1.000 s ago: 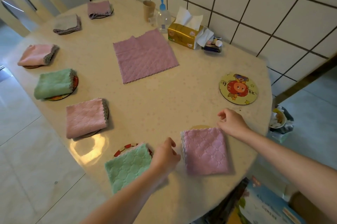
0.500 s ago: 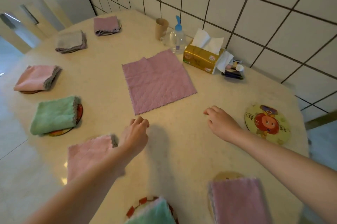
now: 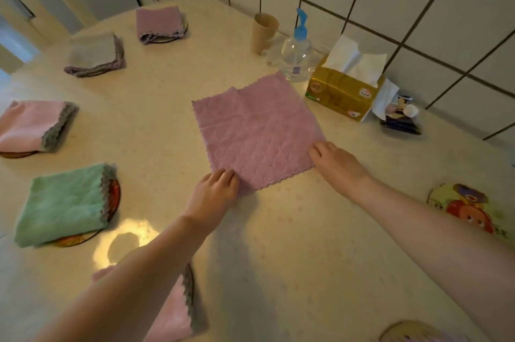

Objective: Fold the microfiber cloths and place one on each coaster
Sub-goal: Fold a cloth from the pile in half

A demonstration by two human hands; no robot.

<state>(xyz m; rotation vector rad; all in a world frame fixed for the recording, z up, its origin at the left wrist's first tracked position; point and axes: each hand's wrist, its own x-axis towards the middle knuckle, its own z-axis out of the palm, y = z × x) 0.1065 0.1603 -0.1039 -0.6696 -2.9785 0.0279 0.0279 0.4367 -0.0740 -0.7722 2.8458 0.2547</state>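
A purple microfiber cloth [image 3: 257, 132] lies spread flat in the middle of the table. My left hand [image 3: 213, 196] rests on its near left corner, fingers curled onto the edge. My right hand [image 3: 337, 162] touches its near right corner. Whether either hand has pinched the fabric is unclear. A round cartoon coaster [image 3: 471, 210] at the right carries no cloth. Folded cloths sit on coasters along the left: a green one [image 3: 62, 203], a pink one [image 3: 32, 124], a grey one [image 3: 94, 53] and a purple one [image 3: 158, 24]. Another folded pink cloth [image 3: 172, 311] lies under my left forearm.
Behind the flat cloth stand a beige cup [image 3: 264, 32], a clear pump bottle [image 3: 296, 54], a yellow tissue box [image 3: 345, 90] and some small items [image 3: 401, 118] by the tiled wall. A coaster's rim [image 3: 412, 329] shows at the bottom right edge.
Both hands left the folded purple cloth at the near edge and reached forward to the near corners of the flat purple cloth. The view shifted forward too.
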